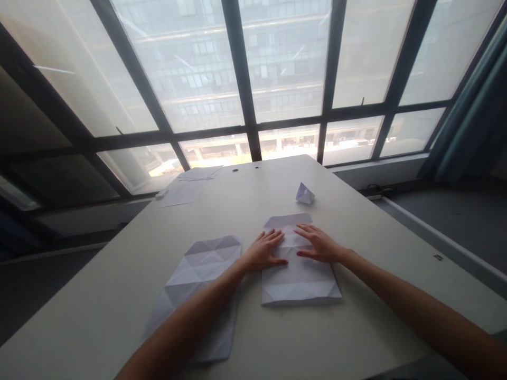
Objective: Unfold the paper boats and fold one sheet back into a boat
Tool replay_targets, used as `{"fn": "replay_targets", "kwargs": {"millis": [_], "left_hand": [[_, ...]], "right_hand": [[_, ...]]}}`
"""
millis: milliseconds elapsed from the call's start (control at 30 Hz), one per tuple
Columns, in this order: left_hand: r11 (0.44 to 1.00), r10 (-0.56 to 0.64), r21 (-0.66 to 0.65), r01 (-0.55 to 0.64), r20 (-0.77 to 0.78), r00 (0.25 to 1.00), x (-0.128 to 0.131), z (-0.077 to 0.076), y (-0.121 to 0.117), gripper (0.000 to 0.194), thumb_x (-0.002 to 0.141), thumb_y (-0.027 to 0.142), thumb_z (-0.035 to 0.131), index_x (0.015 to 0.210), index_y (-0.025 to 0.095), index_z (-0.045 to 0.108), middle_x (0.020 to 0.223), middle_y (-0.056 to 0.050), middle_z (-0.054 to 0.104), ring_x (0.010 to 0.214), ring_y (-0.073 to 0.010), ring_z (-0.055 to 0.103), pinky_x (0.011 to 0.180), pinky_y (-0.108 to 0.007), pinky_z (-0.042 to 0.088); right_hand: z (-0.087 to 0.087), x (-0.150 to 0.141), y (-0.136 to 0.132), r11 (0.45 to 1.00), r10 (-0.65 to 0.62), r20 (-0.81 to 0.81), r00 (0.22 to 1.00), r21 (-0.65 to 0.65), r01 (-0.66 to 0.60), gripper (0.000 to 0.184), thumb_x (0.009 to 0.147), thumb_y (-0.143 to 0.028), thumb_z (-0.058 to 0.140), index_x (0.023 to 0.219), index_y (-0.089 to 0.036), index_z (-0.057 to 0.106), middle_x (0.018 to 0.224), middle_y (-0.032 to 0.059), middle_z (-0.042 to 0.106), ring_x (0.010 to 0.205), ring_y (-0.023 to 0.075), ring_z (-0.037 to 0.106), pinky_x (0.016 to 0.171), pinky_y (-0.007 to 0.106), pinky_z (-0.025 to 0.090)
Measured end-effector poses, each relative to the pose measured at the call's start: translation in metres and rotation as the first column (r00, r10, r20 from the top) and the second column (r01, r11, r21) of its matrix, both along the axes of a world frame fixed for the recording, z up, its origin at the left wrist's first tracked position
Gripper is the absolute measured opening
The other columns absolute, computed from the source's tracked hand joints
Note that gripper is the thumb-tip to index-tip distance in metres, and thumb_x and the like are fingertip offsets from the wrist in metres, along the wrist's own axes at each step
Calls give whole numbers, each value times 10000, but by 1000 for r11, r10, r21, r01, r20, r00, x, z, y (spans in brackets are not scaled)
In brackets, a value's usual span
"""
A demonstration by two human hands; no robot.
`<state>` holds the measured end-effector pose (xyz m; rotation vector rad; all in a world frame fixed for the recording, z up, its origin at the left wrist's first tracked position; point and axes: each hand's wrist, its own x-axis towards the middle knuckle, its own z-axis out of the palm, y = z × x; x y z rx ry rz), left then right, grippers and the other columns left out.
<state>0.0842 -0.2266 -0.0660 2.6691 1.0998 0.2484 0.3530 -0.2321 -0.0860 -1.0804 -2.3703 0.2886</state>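
A creased white sheet of paper [299, 277] lies on the table before me, its edges and corners folded in. My left hand [266, 249] rests flat on its left side with the fingers spread. On the right side of the same sheet lies my right hand [320, 244], fingers stretched toward the left hand. Bare paper shows between the two hands. A second creased sheet [206, 264], marked with a grid of fold lines, lies to the left, partly hidden beneath my left forearm. Beyond the right hand stands a small folded paper shape [304, 193] with a pointed top.
The white table [245, 206] reaches toward large dark-framed windows. Several flat paper sheets [184, 191] lie at its far left. A small dark object [438, 257] sits near the right edge. A blue curtain [463, 116] hangs at the right.
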Motion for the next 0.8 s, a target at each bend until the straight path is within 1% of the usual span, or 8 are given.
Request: {"fn": "replay_targets", "kwargs": {"millis": [100,167,267,400,500,567,667,800], "left_hand": [[999,32,-6,-32,30,999,-7,-4,-3,922,742,701,622,1491,249,331,1547,-108,308,1444,-286,242,1180,-464,148],[999,44,-14,-43,43,998,-9,-4,-4,909,733,682,647,1479,251,357,1536,-110,328,1433,-281,273,1180,-459,154],[998,56,-15,-55,61,997,-8,-4,-3,876,721,664,674,1448,248,416,1514,-112,368,1415,-285,315,1176,-468,174],[998,69,1,-69,113,991,-6,-5,-1,780,724,616,707,1384,252,510,1450,-98,470,1370,-289,396,1164,-475,225],[996,92,0,-94,177,980,-5,-6,0,562,779,515,707,1280,277,615,1353,-63,578,1314,-265,476,1136,-440,308],[995,101,-10,-101,216,971,-4,-6,1,417,811,447,696,1194,286,676,1289,-40,630,1274,-242,521,1108,-409,365],[995,97,-19,-95,248,964,-3,-7,2,300,836,400,675,1115,298,717,1242,-20,661,1240,-216,551,1086,-382,403],[996,87,2,-90,235,968,-4,-10,4,229,885,365,613,1077,325,730,1235,4,664,1227,-184,559,1089,-349,402]], "right_hand": [[-6,2,-10,996,27,24,999,-80,-25,805,735,-576,714,1425,-245,466,1514,128,370,1397,324,330,1152,502,243],[-8,2,-12,994,8,-4,1000,-107,-8,801,718,-558,739,1413,-253,484,1501,124,391,1385,323,357,1155,500,241],[-8,2,-12,994,-26,-43,999,-104,21,775,693,-532,769,1373,-245,534,1459,124,452,1353,325,409,1143,496,274],[-3,4,-11,995,-44,-46,998,-93,40,654,698,-482,781,1287,-250,616,1361,112,564,1288,312,495,1104,466,345],[1,5,-12,993,-61,-61,996,-102,55,539,708,-427,784,1209,-268,670,1290,85,626,1248,302,536,1073,439,389],[3,5,-12,991,-75,-78,994,-117,66,461,704,-392,790,1143,-280,706,1278,68,636,1233,300,550,1061,429,405],[3,5,-13,988,-87,-93,992,-138,74,357,714,-340,781,1065,-291,737,1275,50,637,1211,294,570,1055,433,419],[-2,7,-12,985,-100,-137,986,-152,79,277,750,-253,735,1021,-308,750,1243,19,657,1198,280,582,1060,450,423]]}}
